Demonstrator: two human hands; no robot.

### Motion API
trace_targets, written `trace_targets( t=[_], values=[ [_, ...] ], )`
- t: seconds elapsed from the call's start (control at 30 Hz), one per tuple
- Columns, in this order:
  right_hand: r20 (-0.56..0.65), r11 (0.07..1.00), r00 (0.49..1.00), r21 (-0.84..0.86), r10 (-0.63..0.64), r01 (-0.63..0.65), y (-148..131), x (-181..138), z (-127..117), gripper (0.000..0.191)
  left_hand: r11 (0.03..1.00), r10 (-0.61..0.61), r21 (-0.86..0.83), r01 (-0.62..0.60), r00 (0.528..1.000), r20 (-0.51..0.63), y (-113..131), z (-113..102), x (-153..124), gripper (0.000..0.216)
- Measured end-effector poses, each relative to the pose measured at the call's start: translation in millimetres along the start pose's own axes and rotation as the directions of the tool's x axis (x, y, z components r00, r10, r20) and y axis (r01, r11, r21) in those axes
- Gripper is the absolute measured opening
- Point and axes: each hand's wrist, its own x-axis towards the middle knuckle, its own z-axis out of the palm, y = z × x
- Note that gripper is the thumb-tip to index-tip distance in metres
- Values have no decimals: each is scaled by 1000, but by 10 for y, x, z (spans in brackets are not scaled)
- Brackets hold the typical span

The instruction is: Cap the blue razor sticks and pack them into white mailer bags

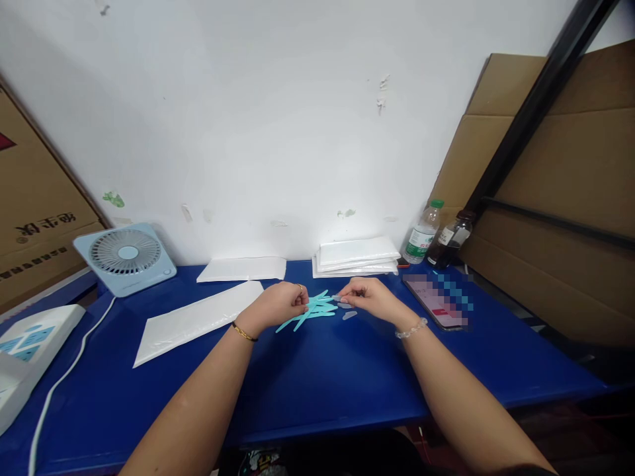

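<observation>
A loose pile of thin teal sticks (317, 311) lies crossed on the blue table in front of me. My left hand (286, 303) is closed at the left side of this pile, thumb and fingers pinched on a teal stick. On the right side, small translucent curved pieces (350, 315) rest beside the sticks. My right hand (370, 295) is closed in a pinch, its fingertips on one small translucent piece near the sticks' right ends. The fingers partly hide what each hand grips.
White padded envelopes (198, 317) lie at the left, with a stack of more envelopes (357, 254) by the wall. A blue fan (127, 254) and a white device (34, 357) with a cable stand left. A phone (434, 301) and two bottles (421, 235) are right.
</observation>
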Motion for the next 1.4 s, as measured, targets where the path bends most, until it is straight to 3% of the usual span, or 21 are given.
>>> trace_targets(
  t=[0.2, 0.37, 0.43, 0.57, 0.7, 0.83, 0.93, 1.07, 1.2, 1.3, 1.4],
  values=[
    [47, 1000, 999, 14, -8, 8, -67, 2, 84, 33, 1000, 26, -17, -25, 999, 39, 84, 59, 24, 17],
    [219, 999, 976, -36, -24, 32, -93, -30, 54, 25, 998, 44, -48, -39, 991, 123, 179, 186, 55, 17],
    [235, 998, 972, -62, -9, 24, -59, -43, -8, 23, 999, 35, -45, -28, 988, 152, 180, 220, 66, 20],
    [130, 980, 991, -197, 22, 4, 78, -49, -116, 14, 991, -69, 118, 67, 998, 12, 105, 240, 95, 31],
    [189, 934, 981, -356, 37, 34, 171, -19, -85, 11, 951, -154, 262, 163, 987, -52, 2, 263, 134, 24],
    [227, 899, 973, -432, 26, 77, 150, 6, 17, 2, 940, -140, 307, 151, 989, -56, -50, 301, 152, 5],
    [204, 889, 979, -450, 14, 81, 129, 8, 37, 8, 953, -106, 276, 128, 990, -93, -59, 281, 134, 12],
    [96, 944, 995, -328, 16, 16, 149, -4, -49, 8, 994, -86, 59, 90, 994, -70, -58, 180, 82, 13],
    [-78, 988, 996, -143, 40, -51, 161, -3, -154, 17, 976, -80, -209, 66, 995, -56, -70, 120, 68, 15],
    [-183, 996, 980, 60, 79, -69, 159, 24, -166, 23, 952, -106, -301, 63, 986, -131, -99, 127, 92, 18],
    [-201, 948, 967, 305, 153, -87, 168, 53, -135, 31, 930, -116, -362, 59, 984, -136, -123, 134, 113, 22]
  ],
)
